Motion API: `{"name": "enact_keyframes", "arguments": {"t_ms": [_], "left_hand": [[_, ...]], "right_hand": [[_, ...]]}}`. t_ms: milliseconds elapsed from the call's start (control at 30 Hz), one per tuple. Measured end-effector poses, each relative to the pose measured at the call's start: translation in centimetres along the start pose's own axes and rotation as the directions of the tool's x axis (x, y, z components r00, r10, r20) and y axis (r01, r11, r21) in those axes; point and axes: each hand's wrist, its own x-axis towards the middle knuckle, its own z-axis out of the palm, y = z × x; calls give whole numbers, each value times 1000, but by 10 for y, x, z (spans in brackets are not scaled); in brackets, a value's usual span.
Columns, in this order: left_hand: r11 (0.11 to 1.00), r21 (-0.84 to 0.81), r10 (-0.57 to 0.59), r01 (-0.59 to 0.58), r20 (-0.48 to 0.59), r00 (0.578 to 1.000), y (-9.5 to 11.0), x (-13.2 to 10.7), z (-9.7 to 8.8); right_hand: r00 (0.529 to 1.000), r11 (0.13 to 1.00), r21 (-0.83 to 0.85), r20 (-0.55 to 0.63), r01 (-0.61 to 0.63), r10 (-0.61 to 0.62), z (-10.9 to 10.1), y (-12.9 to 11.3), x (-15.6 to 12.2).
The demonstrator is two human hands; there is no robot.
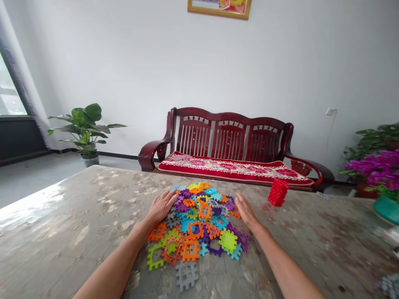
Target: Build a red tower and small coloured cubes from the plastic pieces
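A loose pile of interlocking plastic tiles (205,211) in orange, purple, blue, green and grey lies on the table in front of me. My left hand (162,206) rests along the pile's left side, fingers stretched out and touching the edge tiles. On the opposite side my right hand (245,209) stands on its edge, fingers extended beside the purple and orange tiles. Neither hand holds a tile. A grey tile (187,275) lies nearest to me, and a lime green tile (228,241) sits at the pile's front right.
The tabletop (77,232) has a glossy patterned cover. A red block-shaped stack (278,192) stands right of the pile. Grey pieces (390,285) lie at the right edge, near purple flowers in a teal pot (387,209). Behind the table is a wooden bench (229,137).
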Motion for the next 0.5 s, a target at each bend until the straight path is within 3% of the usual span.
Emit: {"name": "enact_keyframes", "arguments": {"t_ms": [167,300,400,500], "left_hand": [[998,-54,29,-29,7,1000,-2,4,2],[989,-142,47,-46,0,999,-1,3,1],[966,-251,56,-63,-37,998,-4,5,-1],[937,-349,-4,-31,-99,995,-9,13,-5]], "right_hand": [[984,989,-78,137,122,-111,14,-11,-17],[982,986,-7,80,170,-168,9,-17,-30],[987,984,78,0,162,-162,2,-20,-18],[984,980,89,-6,177,-177,2,-22,8]]}}
